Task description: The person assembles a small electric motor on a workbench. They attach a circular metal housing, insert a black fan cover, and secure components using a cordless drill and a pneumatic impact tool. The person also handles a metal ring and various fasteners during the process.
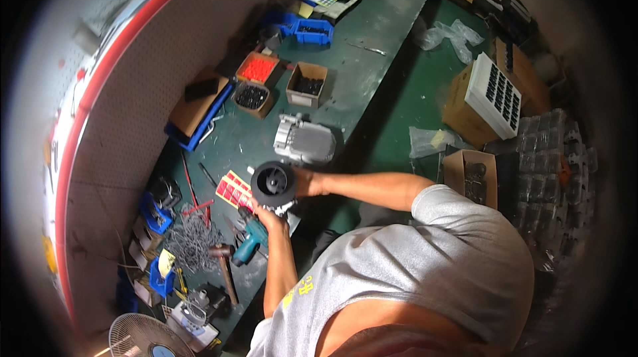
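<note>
A black round part (274,183) with a fan-like, bladed centre is tilted up in front of me at the bench edge. My right hand (306,183) is closed on its right side, the fingertips hidden behind it. At its lower rim is my left hand (269,218), fingers bent towards the part and partly hidden. A silvery metal piece (282,209) shows under the rim between the hands. Right beside my left hand lies a teal cordless drill (250,243). Just beyond the black part rests a grey metal motor housing (306,139).
Red labels (234,189) lie left of the part. A mallet (226,270) and a tangle of grey cords (193,241) are nearer left. Small boxes of red parts (258,69) and black parts (307,83) stand farther up the green bench (362,81). A fan (143,337) stands lower left.
</note>
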